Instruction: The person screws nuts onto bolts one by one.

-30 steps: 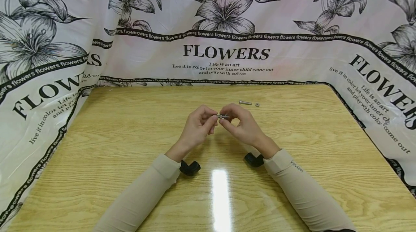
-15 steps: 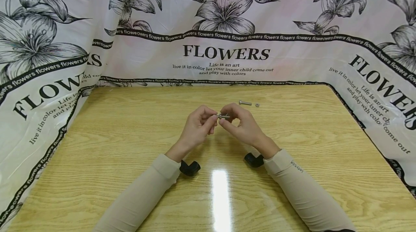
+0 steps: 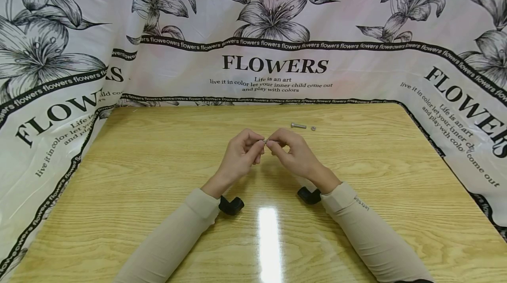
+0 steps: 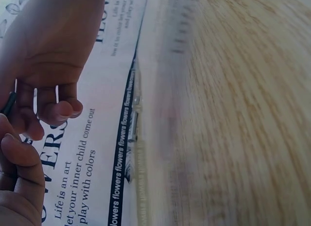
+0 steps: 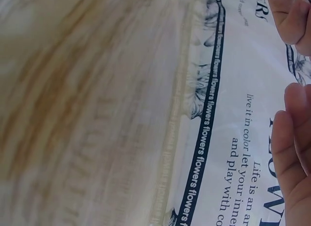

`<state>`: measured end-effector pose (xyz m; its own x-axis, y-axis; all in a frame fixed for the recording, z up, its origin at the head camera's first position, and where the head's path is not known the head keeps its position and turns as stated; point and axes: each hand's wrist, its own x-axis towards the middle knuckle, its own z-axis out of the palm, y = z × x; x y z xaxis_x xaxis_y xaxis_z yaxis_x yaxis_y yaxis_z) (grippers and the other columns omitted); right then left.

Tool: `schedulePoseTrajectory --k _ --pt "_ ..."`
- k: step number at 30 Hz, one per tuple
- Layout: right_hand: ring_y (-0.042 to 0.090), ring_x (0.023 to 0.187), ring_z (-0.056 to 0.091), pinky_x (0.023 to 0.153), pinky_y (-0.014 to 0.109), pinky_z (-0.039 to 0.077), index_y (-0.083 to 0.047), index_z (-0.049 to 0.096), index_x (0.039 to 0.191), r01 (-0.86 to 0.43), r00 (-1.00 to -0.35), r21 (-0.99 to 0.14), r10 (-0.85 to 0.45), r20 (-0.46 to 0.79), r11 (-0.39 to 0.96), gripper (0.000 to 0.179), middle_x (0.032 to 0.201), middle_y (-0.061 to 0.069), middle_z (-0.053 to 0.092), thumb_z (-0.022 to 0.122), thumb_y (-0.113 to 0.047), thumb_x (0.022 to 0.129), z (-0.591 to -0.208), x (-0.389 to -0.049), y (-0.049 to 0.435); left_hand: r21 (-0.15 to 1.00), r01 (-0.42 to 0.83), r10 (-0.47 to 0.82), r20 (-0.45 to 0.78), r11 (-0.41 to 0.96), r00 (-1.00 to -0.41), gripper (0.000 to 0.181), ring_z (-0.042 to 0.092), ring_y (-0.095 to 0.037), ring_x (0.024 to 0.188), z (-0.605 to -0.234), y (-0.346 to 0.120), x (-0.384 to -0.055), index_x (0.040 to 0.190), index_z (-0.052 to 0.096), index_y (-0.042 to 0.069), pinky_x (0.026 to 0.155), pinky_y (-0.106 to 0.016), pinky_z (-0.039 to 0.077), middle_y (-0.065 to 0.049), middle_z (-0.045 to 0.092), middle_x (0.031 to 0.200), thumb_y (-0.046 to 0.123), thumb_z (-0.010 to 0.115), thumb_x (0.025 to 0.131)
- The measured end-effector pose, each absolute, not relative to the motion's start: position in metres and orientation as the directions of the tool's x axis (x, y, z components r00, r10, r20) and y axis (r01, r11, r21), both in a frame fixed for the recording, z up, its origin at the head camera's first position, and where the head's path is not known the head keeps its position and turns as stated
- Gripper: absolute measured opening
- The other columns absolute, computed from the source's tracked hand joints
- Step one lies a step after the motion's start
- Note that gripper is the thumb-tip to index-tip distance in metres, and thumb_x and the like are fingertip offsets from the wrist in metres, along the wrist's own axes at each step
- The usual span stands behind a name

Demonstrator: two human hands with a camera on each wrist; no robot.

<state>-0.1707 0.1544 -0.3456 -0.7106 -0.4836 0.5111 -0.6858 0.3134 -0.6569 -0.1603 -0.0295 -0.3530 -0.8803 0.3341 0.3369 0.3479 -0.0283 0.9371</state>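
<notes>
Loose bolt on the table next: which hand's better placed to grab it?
Right hand, probably: in the head view it's closer to the bolt; the left hand is farther off. Both meet at the threaded piece, so the right would likely need freeing first.

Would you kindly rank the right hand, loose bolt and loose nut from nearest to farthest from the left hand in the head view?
1. Right hand: immediately right of the left hand.
2. Loose bolt: farther right, beyond the right hand.
3. Loose nut: just right of the bolt.
</notes>
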Motion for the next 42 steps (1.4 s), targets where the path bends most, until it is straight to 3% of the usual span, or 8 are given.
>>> schedulePoseTrajectory --k 4,8,14,20,26,30,35,42 --pt "0.017 0.072 0.054 0.069 0.034 0.049 -0.002 0.062 0.09 -0.666 -0.727 -0.671 -0.486 0.485 0.327 0.013 0.081 0.015 0.059 0.053 0.003 0.095 -0.3453 -0.1709 0.1542 0.933 0.359 0.342 0.348 -0.032 -0.873 0.012 0.049 -0.028 0.056 -0.3531 -0.0297 -0.1601 0.106 0.053 -0.01 0.049 -0.022 0.039 -0.032 0.056 0.083 -0.002 0.049 0.098" --pt "0.022 0.076 0.057 0.07 0.039 0.05 0.002 0.061 0.098 -0.644 -0.746 -0.689 -0.473 0.469 0.332 0.007 0.088 0.015 0.061 0.056 0.003 0.094 -0.3439 -0.1696 0.1544 0.933 0.359 0.34 0.348 -0.031 -0.874 0.011 0.05 -0.027 0.056 -0.3533 -0.0295 -0.1603 0.106 0.053 -0.009 0.049 -0.022 0.039 -0.03 0.056 0.082 -0.002 0.049 0.098" --pt "0.024 0.082 0.061 0.075 0.044 0.051 0.005 0.057 0.106 -0.642 -0.746 -0.699 -0.467 0.474 0.315 0.02 0.097 0.015 0.062 0.063 0.003 0.088 -0.342 -0.1673 0.1541 0.938 0.345 0.334 0.333 -0.025 -0.882 0.012 0.05 -0.027 0.057 -0.3527 -0.0299 -0.1597 0.106 0.053 -0.01 0.049 -0.021 0.038 -0.031 0.057 0.084 -0.002 0.049 0.098" --pt "0.021 0.079 0.06 0.072 0.039 0.051 0.003 0.058 0.103 -0.674 -0.718 -0.676 -0.478 0.506 0.297 0.016 0.094 0.013 0.063 0.063 0.006 0.088 -0.3436 -0.1685 0.1537 0.939 0.342 0.335 0.333 -0.035 -0.881 0.013 0.049 -0.03 0.057 -0.3522 -0.0298 -0.1591 0.107 0.052 -0.01 0.049 -0.021 0.038 -0.031 0.056 0.083 -0.002 0.049 0.098" --pt "0.018 0.073 0.057 0.069 0.031 0.05 0.0 0.063 0.094 -0.703 -0.694 -0.643 -0.488 0.529 0.304 0.009 0.086 0.008 0.06 0.057 0.006 0.092 -0.3452 -0.17 0.1539 0.937 0.348 0.343 0.338 -0.035 -0.876 0.013 0.047 -0.042 0.059 -0.353 -0.0296 -0.1594 0.107 0.052 -0.01 0.049 -0.022 0.038 -0.027 0.057 0.081 -0.002 0.049 0.098" --pt "0.017 0.07 0.055 0.067 0.033 0.049 -0.002 0.063 0.09 -0.692 -0.707 -0.647 -0.486 0.514 0.322 0.014 0.08 0.01 0.058 0.052 0.006 0.095 -0.3444 -0.1701 0.1541 0.939 0.342 0.343 0.333 -0.036 -0.878 0.012 0.049 -0.035 0.057 -0.3537 -0.029 -0.1604 0.107 0.052 -0.01 0.05 -0.022 0.039 -0.032 0.057 0.083 -0.002 0.049 0.098" --pt "0.021 0.079 0.058 0.071 0.037 0.051 0.003 0.06 0.102 -0.646 -0.745 -0.69 -0.468 0.476 0.327 0.009 0.092 0.013 0.063 0.058 0.003 0.093 -0.3426 -0.169 0.1544 0.938 0.345 0.33 0.339 -0.042 -0.881 0.011 0.049 -0.026 0.056 -0.3541 -0.0285 -0.1609 0.105 0.053 -0.01 0.05 -0.024 0.041 -0.016 0.058 0.077 -0.003 0.05 0.097" --pt "0.021 0.082 0.06 0.074 0.043 0.052 0.003 0.057 0.105 -0.654 -0.735 -0.695 -0.467 0.491 0.299 0.018 0.097 0.012 0.063 0.064 0.004 0.088 -0.3444 -0.169 0.1544 0.94 0.339 0.344 0.333 -0.045 -0.878 0.012 0.049 -0.026 0.057 -0.3531 -0.0295 -0.1602 0.107 0.052 -0.01 0.05 -0.028 0.04 -0.035 0.055 0.085 -0.003 0.049 0.098"
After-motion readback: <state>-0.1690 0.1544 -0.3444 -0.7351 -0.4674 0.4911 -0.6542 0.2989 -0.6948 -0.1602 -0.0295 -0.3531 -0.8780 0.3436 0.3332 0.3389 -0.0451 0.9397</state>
